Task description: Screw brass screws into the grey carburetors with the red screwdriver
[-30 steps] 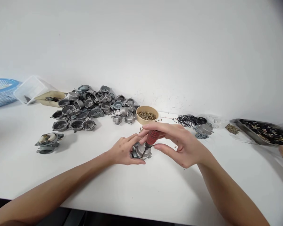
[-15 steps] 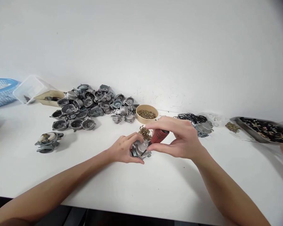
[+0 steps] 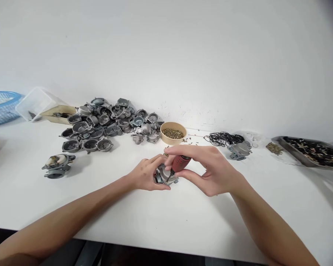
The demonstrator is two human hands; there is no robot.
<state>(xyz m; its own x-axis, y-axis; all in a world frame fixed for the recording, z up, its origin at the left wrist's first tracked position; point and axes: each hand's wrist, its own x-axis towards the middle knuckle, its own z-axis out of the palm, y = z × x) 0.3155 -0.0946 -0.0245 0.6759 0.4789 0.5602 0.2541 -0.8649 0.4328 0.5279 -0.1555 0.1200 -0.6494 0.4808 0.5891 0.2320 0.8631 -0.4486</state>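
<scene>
The left hand [image 3: 144, 174] is curled around a gray metal part [image 3: 163, 174] near the middle of the frame. The right hand [image 3: 212, 168] has its fingers closed on a red screwdriver [image 3: 180, 163], which slants down to the part (the tip looks like it touches). Just above is a tan bowl [image 3: 174, 142] of little screws [image 3: 172, 133]. Gray metal cups [image 3: 93, 121] make a pile left of it.
</scene>
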